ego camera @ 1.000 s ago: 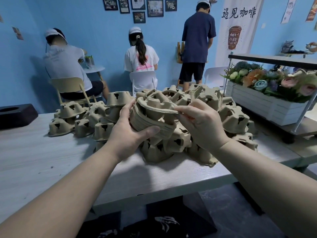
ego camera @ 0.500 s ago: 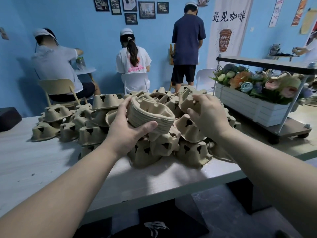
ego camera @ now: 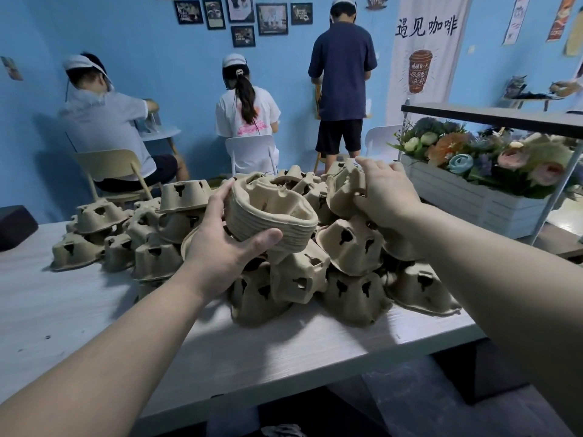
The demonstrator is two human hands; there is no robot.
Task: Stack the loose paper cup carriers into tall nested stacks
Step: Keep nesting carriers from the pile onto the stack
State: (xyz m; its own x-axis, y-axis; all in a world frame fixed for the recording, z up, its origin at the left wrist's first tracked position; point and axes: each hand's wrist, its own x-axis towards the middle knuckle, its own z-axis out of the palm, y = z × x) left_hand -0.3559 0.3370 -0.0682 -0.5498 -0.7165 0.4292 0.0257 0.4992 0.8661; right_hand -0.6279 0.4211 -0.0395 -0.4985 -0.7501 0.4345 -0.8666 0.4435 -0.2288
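A big heap of brown pulp cup carriers lies upside down across the grey table. My left hand grips a nested stack of carriers, held open side up above the heap, thumb under its near side. My right hand is closed on a single loose carrier at the top right of the heap. More loose carriers sit to the left.
A white planter box with artificial flowers stands on a rack right of the heap. A dark block sits at the table's left edge. Three people work with their backs turned by the blue wall, with chairs behind the table.
My right hand left the stack, moved right and back, and closed on a loose carrier on the heap. My left hand kept holding the nested stack.
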